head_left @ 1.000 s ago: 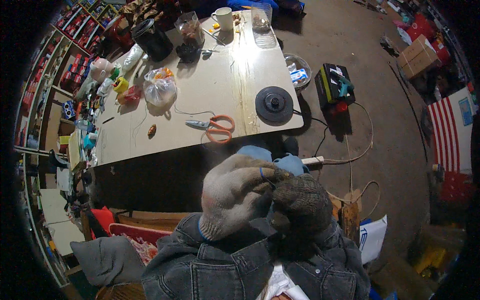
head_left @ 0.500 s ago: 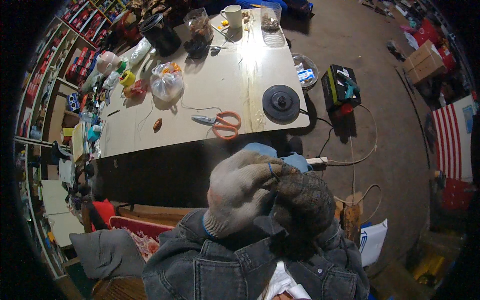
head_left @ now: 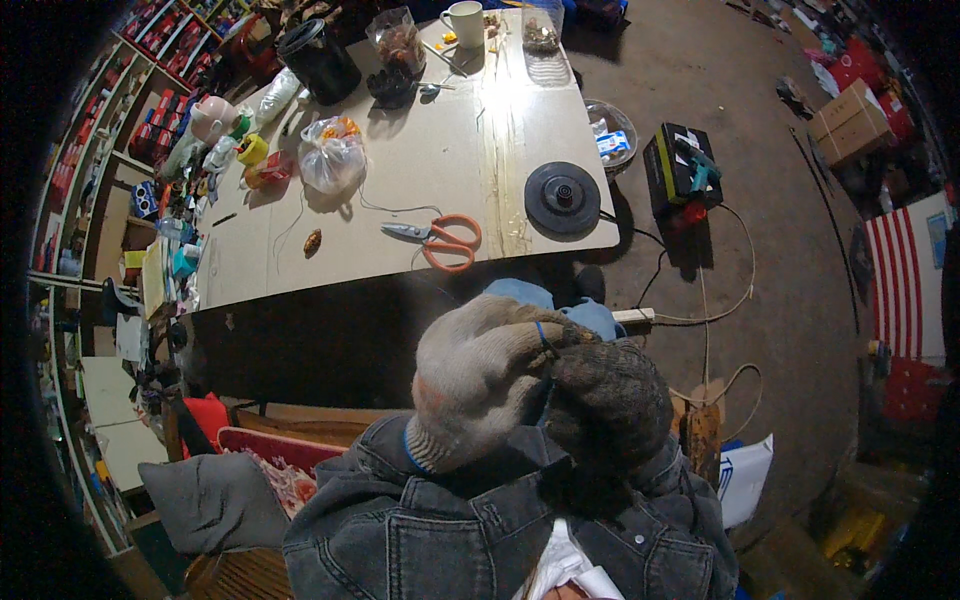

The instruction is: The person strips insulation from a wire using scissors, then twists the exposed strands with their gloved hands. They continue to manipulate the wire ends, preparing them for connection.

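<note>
My left hand, in an off-white knit glove with a blue-edged cuff, is closed in front of my chest. My right hand, in a dark, dirty knit glove, is pressed against it, fingers curled in. A thin blue strip shows where the two gloves meet; the gloves hide most of what lies between them. Beyond my hands, close to the table's near edge, lie scissors with orange handles. Left of these on the board is a small brown, shell-like piece.
The pale tabletop bears a knotted plastic bag, a black container, a white mug and a round black kettle base. A black box with a drill on it stands on the floor to the right. Shelves line the left.
My hands stay together with only a slight shift. The view has tilted a little, so the table sits somewhat higher.
</note>
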Tool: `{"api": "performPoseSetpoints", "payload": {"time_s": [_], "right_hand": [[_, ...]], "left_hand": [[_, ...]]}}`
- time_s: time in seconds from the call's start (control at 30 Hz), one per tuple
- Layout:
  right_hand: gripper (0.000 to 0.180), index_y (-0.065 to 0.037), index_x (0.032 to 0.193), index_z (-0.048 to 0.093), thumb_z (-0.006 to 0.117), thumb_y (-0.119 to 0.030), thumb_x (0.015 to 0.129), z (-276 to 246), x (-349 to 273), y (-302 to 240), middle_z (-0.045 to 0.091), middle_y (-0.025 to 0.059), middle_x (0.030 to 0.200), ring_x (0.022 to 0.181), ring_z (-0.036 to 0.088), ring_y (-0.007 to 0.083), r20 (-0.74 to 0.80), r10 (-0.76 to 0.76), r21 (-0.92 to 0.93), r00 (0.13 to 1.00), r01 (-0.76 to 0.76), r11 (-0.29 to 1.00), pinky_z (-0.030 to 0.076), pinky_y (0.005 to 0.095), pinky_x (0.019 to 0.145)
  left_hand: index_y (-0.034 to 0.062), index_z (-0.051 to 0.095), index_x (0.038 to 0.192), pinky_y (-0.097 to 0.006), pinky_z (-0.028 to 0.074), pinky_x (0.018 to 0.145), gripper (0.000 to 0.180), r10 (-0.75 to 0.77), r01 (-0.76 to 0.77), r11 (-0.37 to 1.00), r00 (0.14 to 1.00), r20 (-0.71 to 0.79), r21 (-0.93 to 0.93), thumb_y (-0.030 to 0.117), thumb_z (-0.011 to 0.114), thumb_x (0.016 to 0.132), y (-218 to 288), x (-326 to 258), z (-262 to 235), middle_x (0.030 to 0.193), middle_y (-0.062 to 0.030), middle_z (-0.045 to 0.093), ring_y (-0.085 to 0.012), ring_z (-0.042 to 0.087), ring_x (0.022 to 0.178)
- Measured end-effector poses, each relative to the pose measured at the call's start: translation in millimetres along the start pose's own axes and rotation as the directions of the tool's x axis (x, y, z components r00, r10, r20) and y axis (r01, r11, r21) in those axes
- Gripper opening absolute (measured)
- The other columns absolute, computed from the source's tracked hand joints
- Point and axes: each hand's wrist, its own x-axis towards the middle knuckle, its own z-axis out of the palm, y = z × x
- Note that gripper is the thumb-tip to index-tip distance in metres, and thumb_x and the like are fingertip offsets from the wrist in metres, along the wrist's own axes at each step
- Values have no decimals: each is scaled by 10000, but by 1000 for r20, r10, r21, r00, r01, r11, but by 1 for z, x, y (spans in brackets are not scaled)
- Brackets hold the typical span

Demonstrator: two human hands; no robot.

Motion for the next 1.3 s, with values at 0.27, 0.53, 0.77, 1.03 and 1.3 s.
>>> {"api": "performPoseSetpoints", "payload": {"time_s": [0.27, 0.53, 0.77, 1.03, 1.3], "right_hand": [[402, -78, 1113, 692, 808, -177, 741, -5, 5, -1, 700, 169, 1097, 1036, 678, 376, 119, -16, 29, 993, 13, 1000, 540, 489, 898], [366, -80, 1074, 707, 813, -173, 736, -1, -2, 1, 705, 158, 1076, 1016, 689, 368, 88, -48, -37, 995, 51, 998, 551, 482, 889], [351, -78, 1096, 706, 789, -168, 767, -2, -3, -1, 708, 144, 1088, 1019, 691, 356, 110, -13, -83, 994, 22, 996, 548, 471, 884], [378, -87, 1128, 699, 784, -183, 772, 5, -9, 2, 704, 144, 1116, 1026, 686, 355, 56, -4, 1, 998, 4, 1000, 537, 486, 894], [386, -86, 1124, 703, 792, -194, 764, 2, -9, 1, 703, 146, 1114, 1034, 683, 353, 94, -14, -45, 995, 18, 999, 538, 487, 888]], "left_hand": [[28, 686, 1097, -418, 519, 841, 347, 13, -12, 999, 1000, 11, -32, 282, 654, 862, -3, -4, -1, 1080, -163, 703, -329, 656, 945], [23, 697, 1108, -380, 564, 855, 329, -11, 12, 987, 1000, 6, -157, 9, 710, 779, -6, -5, 0, 1050, -182, 666, -322, 684, 961], [15, 719, 1077, -368, 565, 849, 273, -140, 146, 962, 989, 44, -230, 13, 714, 804, -1, -5, 1, 1055, -167, 671, -290, 690, 951], [-12, 735, 1040, -328, 523, 830, 318, -304, 311, 909, 950, 68, -278, 73, 656, 744, 5, -4, 4, 998, -138, 668, -238, 659, 926], [-32, 743, 1015, -315, 498, 817, 364, -382, 376, 859, 923, 56, -347, 75, 634, 685, 8, -4, 7, 967, -121, 662, -211, 638, 909]]}}
